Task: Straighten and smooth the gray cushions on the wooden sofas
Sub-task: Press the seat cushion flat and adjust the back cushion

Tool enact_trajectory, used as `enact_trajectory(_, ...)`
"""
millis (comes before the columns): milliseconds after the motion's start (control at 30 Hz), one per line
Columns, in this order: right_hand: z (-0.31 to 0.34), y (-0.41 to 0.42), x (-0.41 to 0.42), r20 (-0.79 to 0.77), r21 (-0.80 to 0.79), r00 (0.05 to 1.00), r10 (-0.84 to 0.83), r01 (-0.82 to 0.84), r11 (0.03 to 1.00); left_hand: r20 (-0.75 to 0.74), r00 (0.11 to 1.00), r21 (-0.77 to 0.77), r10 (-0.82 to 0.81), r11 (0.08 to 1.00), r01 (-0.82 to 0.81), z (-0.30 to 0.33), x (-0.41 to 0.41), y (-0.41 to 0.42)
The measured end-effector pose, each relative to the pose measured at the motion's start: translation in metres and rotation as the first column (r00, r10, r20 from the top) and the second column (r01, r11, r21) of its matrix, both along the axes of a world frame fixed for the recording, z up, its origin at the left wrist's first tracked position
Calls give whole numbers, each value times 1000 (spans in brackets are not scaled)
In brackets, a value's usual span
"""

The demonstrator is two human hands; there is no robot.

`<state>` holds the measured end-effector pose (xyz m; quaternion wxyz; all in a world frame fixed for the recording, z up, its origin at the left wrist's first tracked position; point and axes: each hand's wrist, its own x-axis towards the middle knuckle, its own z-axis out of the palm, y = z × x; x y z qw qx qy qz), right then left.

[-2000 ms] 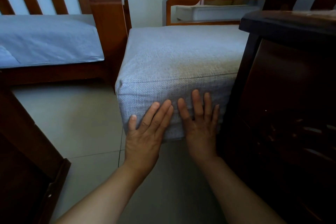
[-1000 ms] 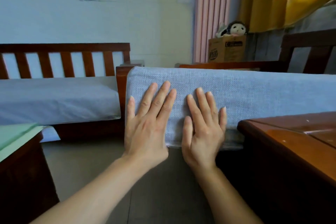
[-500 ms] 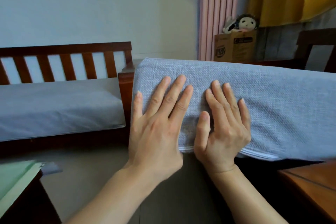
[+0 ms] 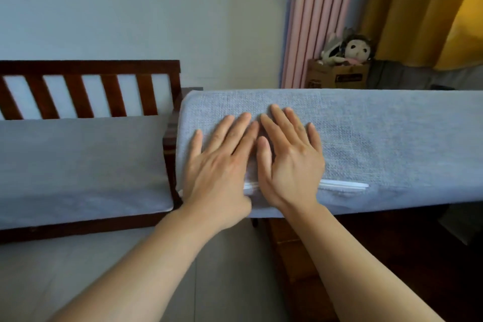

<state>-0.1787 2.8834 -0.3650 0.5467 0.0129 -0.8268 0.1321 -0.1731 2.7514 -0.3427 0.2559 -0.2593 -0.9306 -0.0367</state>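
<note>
Pale blue-white plastered wall (image 4: 156, 21) at the back, with a pink striped curtain (image 4: 321, 21) and a yellow curtain (image 4: 431, 15) to the right of it. Grey tiled floor (image 4: 78, 269) below.

Item: thick gray woven-fabric cushion (image 4: 379, 144), lying across the middle and right of the view, its long front face toward the camera. A white zip strip (image 4: 345, 185) runs along the lower part of that face.

Item: left hand (image 4: 219, 165), fingers straight and slightly spread, palm pressed flat on the cushion face near its left end. Holds nothing.

Item: right hand (image 4: 290, 162), likewise flat and spread, palm on the cushion just beside the left hand; the forefinger tips of the two nearly touch. Its heel covers part of the zip strip. Holds nothing.

Item: dark reddish-brown wooden sofa with slatted back (image 4: 88, 86), left of view, standing against the wall. A second flat gray cushion (image 4: 78, 165) lies on its seat; the sofa's arm post stands between the two cushions.

Item: brown cardboard box (image 4: 337, 76), far right corner beside the striped curtain, with a pale-faced, dark-haired soft doll (image 4: 358, 51) on top.

Item: brown wooden furniture (image 4: 300, 256) below the pressed cushion, kind not clear.
</note>
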Motion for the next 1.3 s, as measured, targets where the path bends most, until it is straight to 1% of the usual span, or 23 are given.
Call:
enact_trajectory(33,11,7,-7,42,-1,999,24,-24,1000,23,999,-34,-22,999,23,12,-12,0)
enact_trajectory(100,36,22,-23,154,26,987,47,-52,998,56,996,-53,-64,996,67,37,-37,2)
enact_trajectory(167,56,37,-37,290,82,957,-10,-14,997,102,992,-60,-79,995,85,53,-59,7)
enact_trajectory(267,82,54,-58,511,106,852,-114,70,992,158,985,-70,-64,995,76,71,-85,16)
enact_trajectory(367,97,62,-79,614,101,779,-125,79,992,212,975,-90,-64,992,85,83,-110,19)
enact_trajectory(533,116,68,-122,676,89,731,-95,47,995,306,950,-109,-55,990,93,106,-154,23)
enact_trajectory(800,148,73,-216,760,73,648,-51,-7,997,482,876,-147,2,986,79,139,-245,28)
enact_trajectory(867,155,78,-237,775,49,631,-30,-13,999,527,850,-139,-2,986,88,145,-267,32)
enact_trajectory(967,161,85,-267,808,8,590,2,-15,1000,599,801,-75,-24,993,86,152,-297,38)
enact_trajectory(1133,171,91,-312,840,-44,542,34,6,999,636,771,-43,-39,995,86,158,-347,45)
enact_trajectory(1300,176,90,-328,855,-17,518,-9,46,999,642,762,-55,-87,986,159,159,-384,56)
